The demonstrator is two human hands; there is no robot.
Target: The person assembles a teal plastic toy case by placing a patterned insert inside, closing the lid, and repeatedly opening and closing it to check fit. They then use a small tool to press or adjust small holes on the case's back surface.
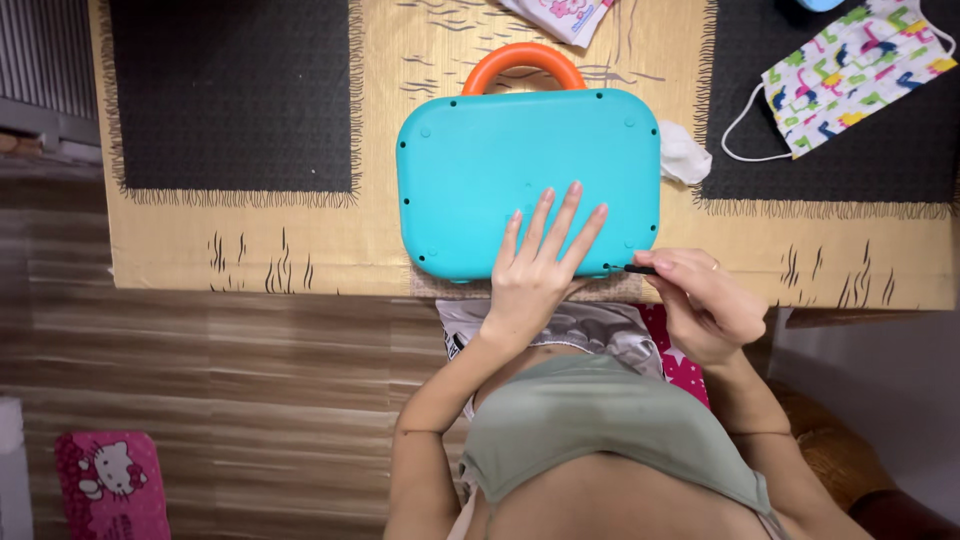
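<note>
A turquoise plastic toy case (500, 160) with an orange handle (523, 62) lies flat on the table, back side up, with small screw holes along its edges. My left hand (540, 265) rests flat on its near side, fingers spread. My right hand (705, 300) grips a small black screwdriver (636, 269). The tool's tip points at a screw hole at the case's near right corner.
The table (250, 250) carries a tan cloth and black woven mats (230, 90). A patterned face mask (850, 70) lies at the far right, and a white crumpled tissue (682, 155) sits beside the case. A pink cartoon-cat item (110, 485) lies on the wooden floor at lower left.
</note>
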